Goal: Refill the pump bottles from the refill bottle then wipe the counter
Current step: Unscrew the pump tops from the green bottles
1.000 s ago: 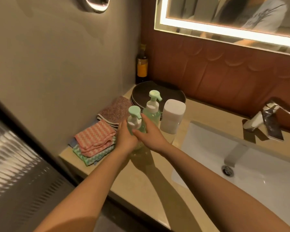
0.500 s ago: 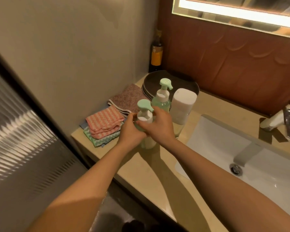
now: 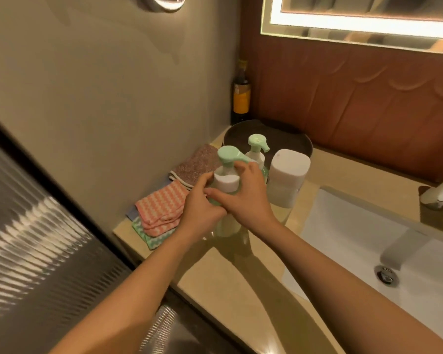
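Both hands close round the near pump bottle (image 3: 226, 181), which stands upright on the beige counter (image 3: 223, 272), near its left end and just in front of the other bottles. The left hand (image 3: 198, 206) grips the bottle's left side, fingers curled up against the white collar. The right hand (image 3: 246, 198) grips the right side, its fingers wrapped behind the collar below the mint-green pump head and its thumb lying across the front of the bottle's shoulder. The thumbs meet at the front. Below the hands the clear, pale green body shows down to the counter.

Just behind and to the right stands a second pump bottle (image 3: 257, 146) with the same mint-green head, partly hidden by the right hand. To its right, close by, is a white-capped bottle (image 3: 288, 175) with a clear lower part. A dark round tray (image 3: 292, 139) lies behind them, and a dark bottle with a yellow label (image 3: 241, 98) stands in the far corner.

Left of the held bottle, against the wall, lie folded cloths: a brown cloth (image 3: 197, 164) farther back, a pink-and-white cloth (image 3: 161, 208) nearer, on top of a green-and-white cloth (image 3: 151, 238).

A white sink (image 3: 356, 226) is set into the counter at the right, with a faucet (image 3: 439, 194) at the frame's edge
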